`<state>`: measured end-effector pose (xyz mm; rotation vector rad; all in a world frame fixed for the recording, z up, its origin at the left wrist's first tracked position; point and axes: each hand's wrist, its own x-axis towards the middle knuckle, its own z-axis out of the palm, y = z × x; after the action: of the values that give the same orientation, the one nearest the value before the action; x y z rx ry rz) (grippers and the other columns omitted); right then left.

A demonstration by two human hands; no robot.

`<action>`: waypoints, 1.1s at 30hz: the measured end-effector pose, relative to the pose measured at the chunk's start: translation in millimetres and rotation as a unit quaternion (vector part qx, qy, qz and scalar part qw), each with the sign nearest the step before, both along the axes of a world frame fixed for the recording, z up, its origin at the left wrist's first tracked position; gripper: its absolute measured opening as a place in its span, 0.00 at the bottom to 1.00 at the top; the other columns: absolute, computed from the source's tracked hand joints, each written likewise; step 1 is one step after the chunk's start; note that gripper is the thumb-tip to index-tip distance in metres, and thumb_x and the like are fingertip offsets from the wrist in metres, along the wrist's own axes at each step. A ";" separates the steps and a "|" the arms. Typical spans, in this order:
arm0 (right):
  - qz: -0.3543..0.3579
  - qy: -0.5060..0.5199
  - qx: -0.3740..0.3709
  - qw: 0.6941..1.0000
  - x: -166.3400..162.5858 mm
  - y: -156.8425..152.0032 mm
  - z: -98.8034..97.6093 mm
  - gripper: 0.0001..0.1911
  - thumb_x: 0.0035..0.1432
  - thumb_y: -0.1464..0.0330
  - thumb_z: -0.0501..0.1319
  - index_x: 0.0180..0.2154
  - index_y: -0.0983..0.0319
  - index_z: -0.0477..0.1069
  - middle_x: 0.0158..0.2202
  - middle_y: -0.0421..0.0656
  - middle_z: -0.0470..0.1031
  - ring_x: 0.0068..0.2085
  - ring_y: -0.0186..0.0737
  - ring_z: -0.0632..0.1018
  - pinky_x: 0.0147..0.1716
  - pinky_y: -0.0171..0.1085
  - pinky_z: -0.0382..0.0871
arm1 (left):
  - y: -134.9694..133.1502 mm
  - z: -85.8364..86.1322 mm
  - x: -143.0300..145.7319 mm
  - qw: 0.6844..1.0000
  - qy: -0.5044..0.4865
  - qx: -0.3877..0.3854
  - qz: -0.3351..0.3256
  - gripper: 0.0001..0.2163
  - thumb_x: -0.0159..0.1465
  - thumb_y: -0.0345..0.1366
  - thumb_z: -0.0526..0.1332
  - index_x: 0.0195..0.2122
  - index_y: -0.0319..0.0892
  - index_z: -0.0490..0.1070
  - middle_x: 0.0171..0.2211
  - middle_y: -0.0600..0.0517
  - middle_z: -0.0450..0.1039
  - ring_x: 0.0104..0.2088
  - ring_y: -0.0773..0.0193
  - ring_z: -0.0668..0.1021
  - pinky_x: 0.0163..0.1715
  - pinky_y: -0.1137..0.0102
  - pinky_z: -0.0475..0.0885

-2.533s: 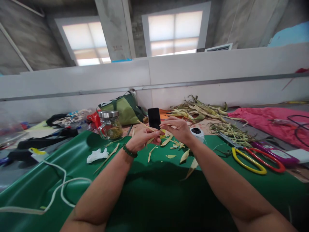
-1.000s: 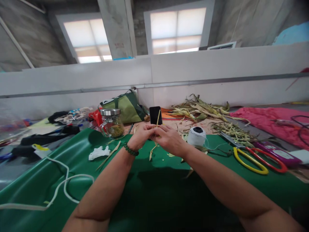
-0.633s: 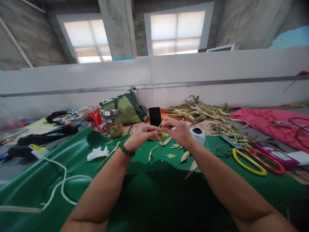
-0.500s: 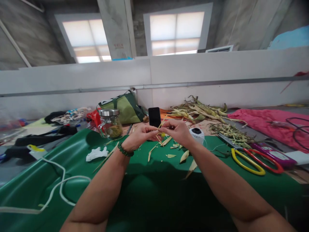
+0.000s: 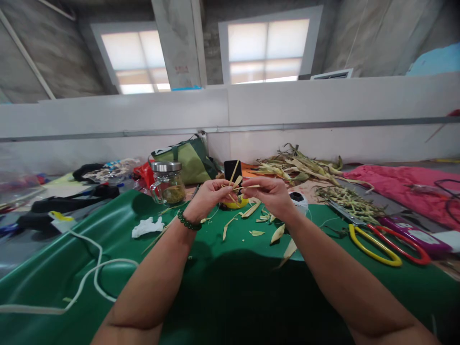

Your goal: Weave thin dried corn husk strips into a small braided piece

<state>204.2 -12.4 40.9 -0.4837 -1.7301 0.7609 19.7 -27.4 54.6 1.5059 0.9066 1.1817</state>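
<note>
My left hand (image 5: 208, 197), a green bead bracelet on its wrist, and my right hand (image 5: 270, 194) meet above the green mat (image 5: 223, 287). Both pinch thin dry leaf strips (image 5: 235, 182) between fingertips; the strips cross and stick up in front of a black phone (image 5: 232, 168). Cut leaf scraps (image 5: 262, 225) lie on the mat under my hands. A white thread spool (image 5: 297, 200) sits just behind my right wrist, partly hidden.
A lidded glass jar (image 5: 168, 182) and a green bag (image 5: 187, 160) stand at the back left. A heap of dry leaves (image 5: 305, 167), yellow-and-red scissors (image 5: 388, 239) and pink cloth (image 5: 402, 179) lie to the right. White cord (image 5: 86, 282) and crumpled tissue (image 5: 145, 226) lie on the left.
My hands have lifted slightly and drawn a little apart, turning the strips so that one points up and one lies crosswise. The view shifted slightly.
</note>
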 end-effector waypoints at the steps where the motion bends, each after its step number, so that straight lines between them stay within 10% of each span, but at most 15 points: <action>1: -0.010 0.007 0.025 1.000 -2.6 -1.4 -1.3 0.12 0.51 0.57 0.66 0.31 0.59 0.77 0.31 0.42 0.79 0.33 0.38 0.79 0.34 0.37 0.76 | -0.6 -0.6 1.7 1.000 0.007 0.007 -0.001 0.15 0.49 0.42 0.70 0.32 0.36 0.73 0.23 0.51 0.77 0.26 0.66 0.78 0.31 0.71 0.74; 13: -0.083 -0.063 0.033 0.994 -12.1 1.5 -10.8 0.07 0.54 0.66 0.62 0.27 0.62 0.76 0.25 0.42 0.77 0.26 0.35 0.75 0.25 0.33 0.67 | -3.0 -9.4 10.4 0.981 0.135 0.135 0.023 0.10 0.56 0.40 0.63 0.29 0.37 0.73 0.25 0.50 0.78 0.25 0.65 0.77 0.26 0.74 0.71; 23: -0.253 -0.153 0.216 0.931 -13.1 -4.1 -19.3 0.08 0.56 0.73 0.59 0.29 0.61 0.78 0.29 0.44 0.78 0.32 0.38 0.77 0.33 0.35 0.68 | 1.7 -12.2 9.7 0.984 0.116 0.133 0.009 0.17 0.55 0.48 0.65 0.31 0.36 0.75 0.29 0.48 0.78 0.30 0.64 0.78 0.31 0.72 0.74; 33: -0.169 -0.053 0.049 0.983 -15.2 2.5 -17.3 0.10 0.57 0.62 0.61 0.36 0.61 0.76 0.30 0.44 0.80 0.29 0.39 0.79 0.31 0.38 0.74 | -1.9 -9.4 11.9 0.974 0.137 0.174 0.039 0.14 0.59 0.45 0.60 0.28 0.38 0.74 0.27 0.48 0.79 0.28 0.64 0.78 0.30 0.72 0.73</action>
<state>189.0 -9.8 23.6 -0.7379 -1.7152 0.4108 31.6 -29.3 45.2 1.9696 0.9826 1.2558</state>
